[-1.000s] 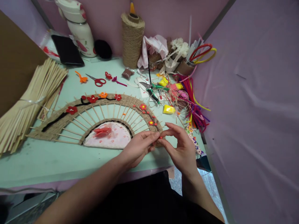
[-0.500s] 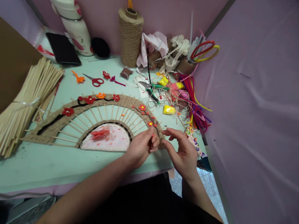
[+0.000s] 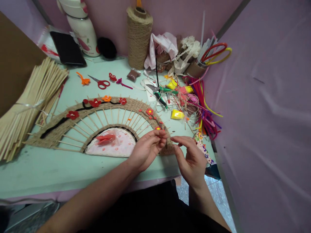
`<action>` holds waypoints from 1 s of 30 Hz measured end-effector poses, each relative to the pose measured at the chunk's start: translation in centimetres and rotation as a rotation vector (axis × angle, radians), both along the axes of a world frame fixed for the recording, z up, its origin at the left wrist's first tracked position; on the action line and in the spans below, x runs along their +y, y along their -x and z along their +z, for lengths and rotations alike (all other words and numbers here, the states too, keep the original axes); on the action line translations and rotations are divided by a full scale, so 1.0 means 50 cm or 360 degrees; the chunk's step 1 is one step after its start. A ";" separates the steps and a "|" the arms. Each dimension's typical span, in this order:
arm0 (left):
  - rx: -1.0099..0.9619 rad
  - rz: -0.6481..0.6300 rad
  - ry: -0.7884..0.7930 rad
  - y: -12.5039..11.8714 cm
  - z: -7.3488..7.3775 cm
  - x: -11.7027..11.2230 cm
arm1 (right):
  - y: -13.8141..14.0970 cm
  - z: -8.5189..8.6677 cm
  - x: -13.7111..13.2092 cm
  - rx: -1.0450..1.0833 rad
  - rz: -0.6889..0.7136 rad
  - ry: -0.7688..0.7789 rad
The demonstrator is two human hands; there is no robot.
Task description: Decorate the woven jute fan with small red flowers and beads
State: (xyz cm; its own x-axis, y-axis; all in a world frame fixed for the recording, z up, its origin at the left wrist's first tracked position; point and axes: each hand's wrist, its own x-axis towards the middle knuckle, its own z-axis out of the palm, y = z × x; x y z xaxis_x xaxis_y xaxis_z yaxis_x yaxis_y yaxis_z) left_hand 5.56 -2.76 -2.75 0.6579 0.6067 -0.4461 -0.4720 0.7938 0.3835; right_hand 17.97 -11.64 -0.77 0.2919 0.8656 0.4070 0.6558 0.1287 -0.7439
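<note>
A woven fan-shaped twine piece (image 3: 136,105) on thin sticks lies on the table, with red and orange flowers along its band. Over its right end is my left hand (image 3: 149,149), palm turned up and fingers stretched out; I cannot make out any piece in it. Just to the right, my right hand (image 3: 190,158) has its thumb and index finger curved towards each other, tips apart. A small red clay flower (image 3: 150,112) with a yellow centre sits on the band, and another flower (image 3: 158,128) shows just above my left fingertips.
Bundled flat sticks (image 3: 21,113) lie left. Behind are red-handled scissors (image 3: 102,83), a twine spool (image 3: 139,38), a bottle (image 3: 84,35) and a phone (image 3: 68,48). Green-handled cutters (image 3: 160,97), yellow clay (image 3: 177,114) and pipe cleaners (image 3: 204,106) crowd the right side.
My left fingers have uncurled and the palm has turned up; the small red piece earlier seen at them no longer shows. My right hand has barely moved. The view has shifted slightly.
</note>
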 end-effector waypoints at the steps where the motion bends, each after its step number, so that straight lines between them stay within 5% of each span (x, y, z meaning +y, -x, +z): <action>1: -0.0038 0.0008 -0.0001 0.001 -0.001 0.001 | 0.001 0.000 0.000 0.0001 -0.0001 -0.0005; 6: -0.0183 0.0040 0.0164 0.009 -0.005 0.011 | 0.011 -0.002 0.009 -0.0057 0.0036 -0.0066; 14: -0.0537 0.0086 0.0202 0.020 0.013 0.022 | 0.027 -0.017 0.009 -0.0929 0.0041 -0.0099; 23: -0.0698 0.0053 0.0217 0.027 0.009 0.022 | 0.053 -0.034 0.002 -0.0948 0.0325 0.0063; 30: -0.0762 -0.0101 0.0282 0.026 0.006 0.017 | 0.038 -0.042 0.017 -0.1032 0.0227 0.0117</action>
